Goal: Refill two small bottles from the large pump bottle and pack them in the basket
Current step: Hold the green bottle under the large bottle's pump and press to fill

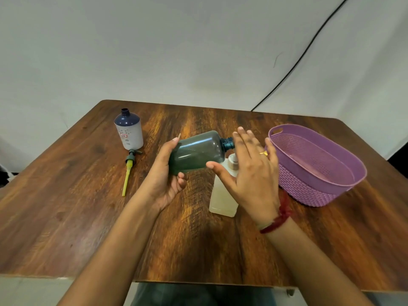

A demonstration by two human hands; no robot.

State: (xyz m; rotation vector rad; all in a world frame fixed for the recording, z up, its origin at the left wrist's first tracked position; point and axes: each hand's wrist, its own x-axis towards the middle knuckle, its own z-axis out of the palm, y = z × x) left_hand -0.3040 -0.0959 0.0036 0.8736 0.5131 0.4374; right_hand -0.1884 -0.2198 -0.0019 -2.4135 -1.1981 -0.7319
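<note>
While your left hand (167,173) grips the green bottle (196,151), tilted over the clear small bottle (223,195) beside the basket (309,191), your right hand (254,173) hovers spread, empty. Pouring step, apparently; next, align neck with mouth.

Wooden table (88,217) (dark-grained), pale wall (176,51)

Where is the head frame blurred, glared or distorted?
Head view: right hand slightly motion-blurred; soft glare on the table at near left; wide-angle lens bows its edges; shadow lies under the wrists; green bottle shows faint highlights.
</note>
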